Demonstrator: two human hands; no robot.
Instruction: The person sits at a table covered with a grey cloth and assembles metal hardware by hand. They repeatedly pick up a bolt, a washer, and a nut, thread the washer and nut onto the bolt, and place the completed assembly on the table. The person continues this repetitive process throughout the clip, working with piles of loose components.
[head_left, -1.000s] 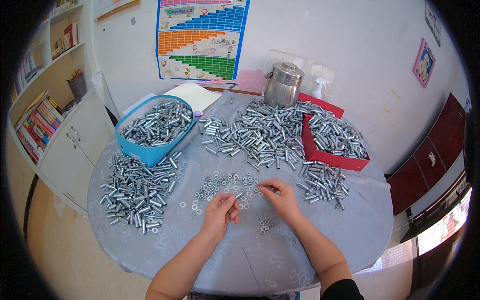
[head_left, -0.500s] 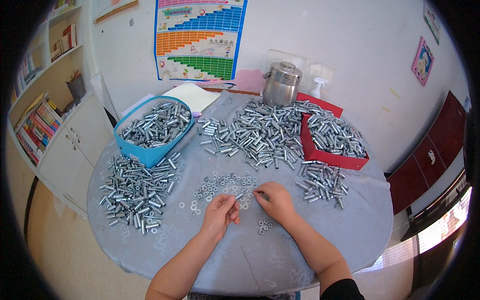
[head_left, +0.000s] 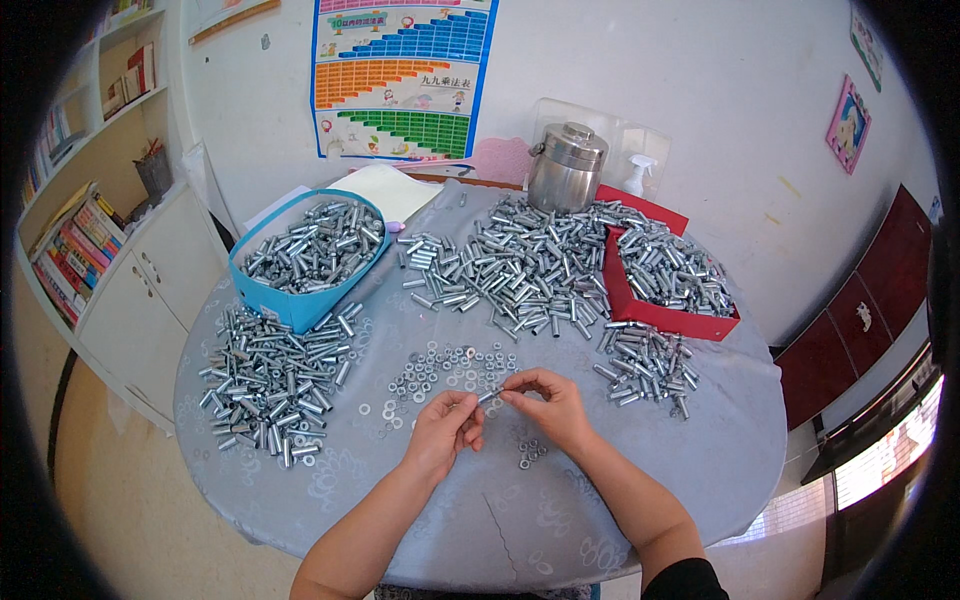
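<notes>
Round and covered in grey, the surface (head_left: 450, 535) keeps loose nuts and washers (head_left: 427, 385) nearby, presumably for easy reach. My left hand (head_left: 440, 430) pinches a metal cylinder (head_left: 489, 396) beside them, apparently steadying it, while my right hand (head_left: 552, 410) pinches its other end.

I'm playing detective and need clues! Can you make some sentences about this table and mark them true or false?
1. The left hand holds a silver metal piece. True.
2. The red box is empty. False: many small metal parts are in it.
3. The right hand is inside the red box. False: it is close to the silver metal piece.
4. Small metal rings lie beyond the hands. True.
5. The steel pot is tipped over. False: it stands upright.
</notes>
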